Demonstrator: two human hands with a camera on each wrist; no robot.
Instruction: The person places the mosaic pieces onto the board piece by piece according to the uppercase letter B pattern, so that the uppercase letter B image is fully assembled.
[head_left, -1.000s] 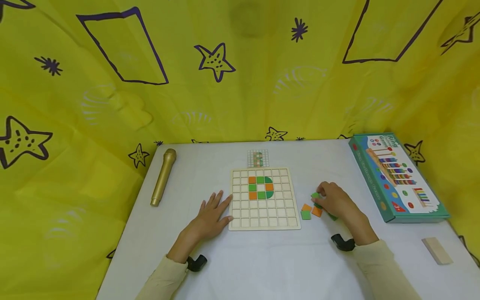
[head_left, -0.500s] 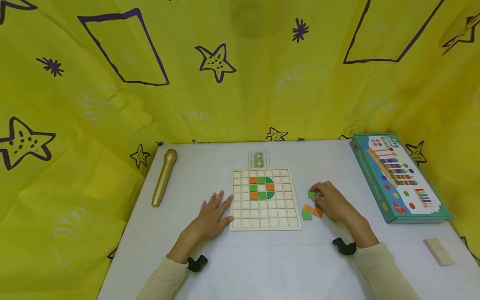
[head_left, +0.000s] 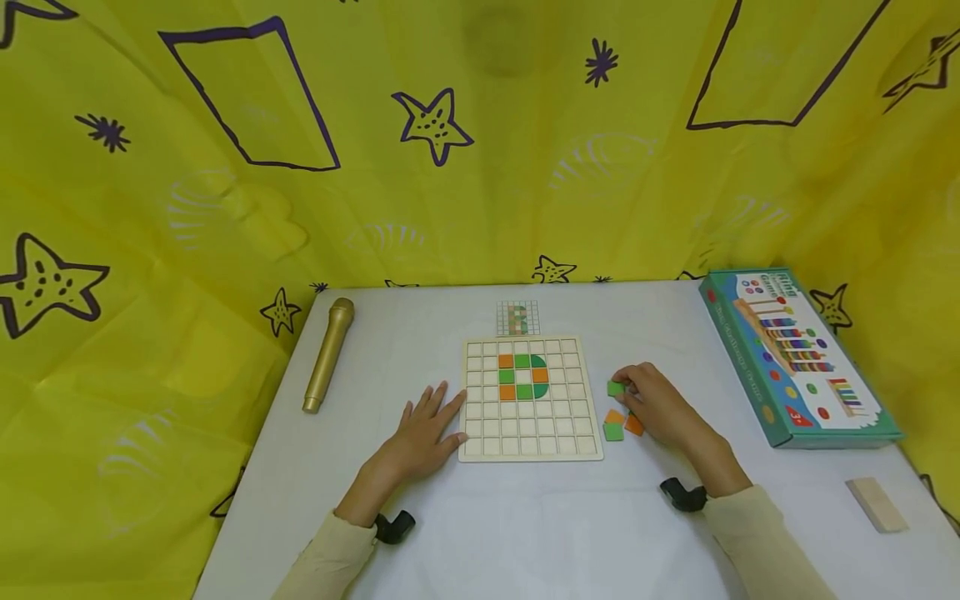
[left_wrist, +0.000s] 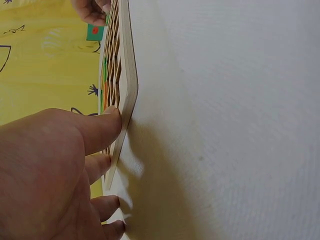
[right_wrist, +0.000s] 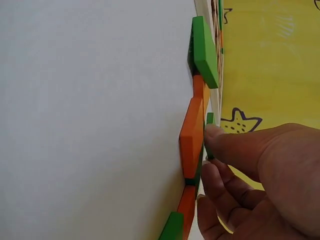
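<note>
A pale wooden grid board (head_left: 531, 427) lies mid-table, with orange and green tiles (head_left: 522, 360) set in its upper cells in a D-like shape. My left hand (head_left: 420, 435) is spread flat at the board's left edge; in the left wrist view its thumb (left_wrist: 102, 131) rests on the rim. To the right of the board, my right hand (head_left: 660, 404) pinches a light green square tile (head_left: 616, 389) between thumb and fingers. Just below it lie loose tiles, among them a green square (head_left: 613, 432) and an orange one (head_left: 633, 424). Others are hidden under the hand.
A small pattern card (head_left: 517, 317) with a letter on a grid lies behind the board. At the left is a gold microphone (head_left: 328, 357). A green game box (head_left: 798, 358) stands at the right, with a wooden block (head_left: 876, 503) in front of it.
My right hand has drawn the green tile from the loose pile and moved it left toward the board. The left hand has stayed at the board's edge.
</note>
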